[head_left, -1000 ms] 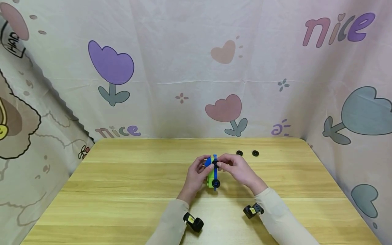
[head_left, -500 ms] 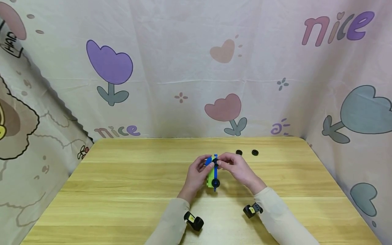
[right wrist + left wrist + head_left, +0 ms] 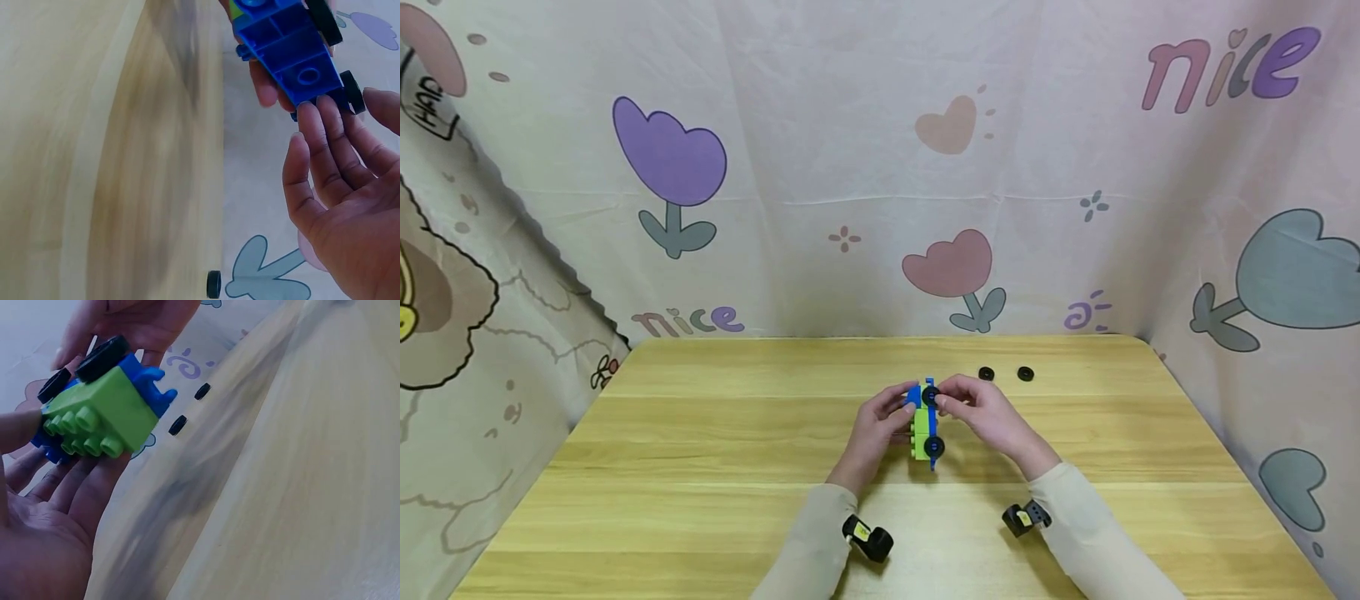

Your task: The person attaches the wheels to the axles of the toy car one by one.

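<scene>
A toy car (image 3: 922, 423) of green and blue building blocks is held up on its side over the table. My left hand (image 3: 874, 427) grips its body between thumb and fingers. Two black wheels sit along the side facing up: a rear wheel (image 3: 103, 358) and a front wheel (image 3: 353, 92). My right hand (image 3: 988, 417) is at the front end, fingertips on the blue underside (image 3: 300, 56) and thumb right at the front wheel. Green studs (image 3: 86, 419) face the left palm. The car's other side is hidden.
Two loose black wheels lie near the table's back edge, a left one (image 3: 987, 374) and a right one (image 3: 1026, 374). A printed cloth (image 3: 805, 167) hangs behind the wooden table (image 3: 700, 467). Black wrist cameras (image 3: 868, 539) are strapped over both sleeves.
The left thumb has drawn back from the front wheel, leaving more of that wheel showing. The car has shifted slightly right and turned a little. The loose wheels stay put.
</scene>
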A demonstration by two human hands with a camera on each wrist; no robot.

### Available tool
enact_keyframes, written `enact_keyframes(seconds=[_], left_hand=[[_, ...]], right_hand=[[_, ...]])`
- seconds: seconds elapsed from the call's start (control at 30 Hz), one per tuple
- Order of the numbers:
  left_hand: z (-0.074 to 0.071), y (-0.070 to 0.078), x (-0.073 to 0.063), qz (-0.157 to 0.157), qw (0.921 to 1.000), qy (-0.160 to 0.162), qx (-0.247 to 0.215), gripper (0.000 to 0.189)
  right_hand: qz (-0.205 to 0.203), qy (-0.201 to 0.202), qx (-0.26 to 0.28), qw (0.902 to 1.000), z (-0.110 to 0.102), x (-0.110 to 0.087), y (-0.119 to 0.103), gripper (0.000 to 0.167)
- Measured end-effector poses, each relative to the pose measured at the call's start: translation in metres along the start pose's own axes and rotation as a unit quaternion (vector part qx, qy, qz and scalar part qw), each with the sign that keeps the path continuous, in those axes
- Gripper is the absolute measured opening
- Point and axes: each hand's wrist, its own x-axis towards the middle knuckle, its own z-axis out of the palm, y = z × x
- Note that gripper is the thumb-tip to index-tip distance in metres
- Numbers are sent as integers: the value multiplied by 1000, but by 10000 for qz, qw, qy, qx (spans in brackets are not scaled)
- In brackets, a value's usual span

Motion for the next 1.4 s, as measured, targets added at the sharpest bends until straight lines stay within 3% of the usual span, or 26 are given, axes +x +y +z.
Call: enact_keyframes(seconds=[0.17,0.57,0.87,1.13,1.4], left_hand=[[-1,-1,1,-52,9998,116,-136,43],[-3,3,3,311,9970,493,-500,43],[-4,6,4,441,9921,719,-925,41],[-3,5,5,491,9893,1019,-921,43],[-2,0,6,472,9908,1065,-687,44]], right_hand=[[10,40,-270,9996,0,-4,0,18],[-84,-178,-345,9992,2,-9,0,18],[-43,-428,-173,9989,2,-13,3,37],[-126,-654,-265,9974,2,-16,8,41],[-77,-399,-436,9982,2,-17,6,38]])
